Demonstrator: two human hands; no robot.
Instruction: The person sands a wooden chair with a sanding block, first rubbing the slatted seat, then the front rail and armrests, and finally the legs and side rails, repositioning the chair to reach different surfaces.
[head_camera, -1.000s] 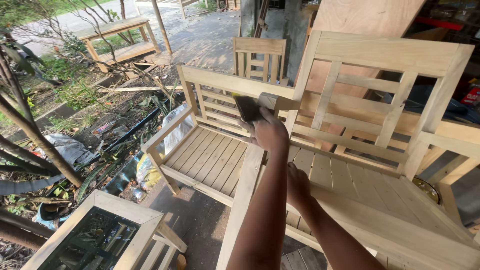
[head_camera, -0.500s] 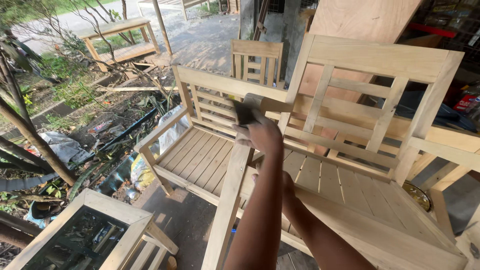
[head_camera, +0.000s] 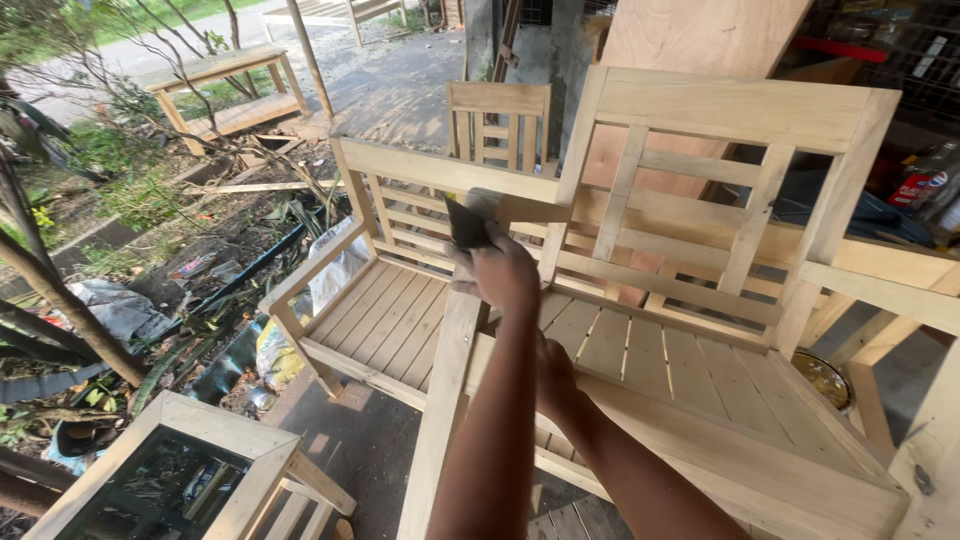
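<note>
1. Nearest us, the right hand (head_camera: 553, 372) is planted flat on the slatted seat of the bare wooden bench (head_camera: 700, 390), forearm running in from five o'clock. Its fingers hide behind the other arm, so I cannot tell whether they curl over a slat or just press down.

2. Just above it, the left hand (head_camera: 497, 270) comes straight up from six o'clock, wrist bent forward, fingers clamped round a dark sanding pad (head_camera: 467, 222). The pad sits on the armrest (head_camera: 445, 400) where it meets the backrest post.

3. That pad looks light and a bit flexible, gritty rather than slippery; pinching it along its back edge, as the hand does now, seems the sensible hold.

4. The bench itself looks stiff, heavy and raw. I'd judge it stays put under pressure; the armrest or top rail would be the places to grab it.

5. At ten o'clock of the hands, a second slatted bench (head_camera: 385, 300) stands touching the first.

6. Down at eight o'clock, a glass-topped wooden table (head_camera: 165, 480).

7. Farthest off, at twelve o'clock, a chair back (head_camera: 497, 120), and at eleven a low wooden table (head_camera: 225, 85) by the road.
</note>
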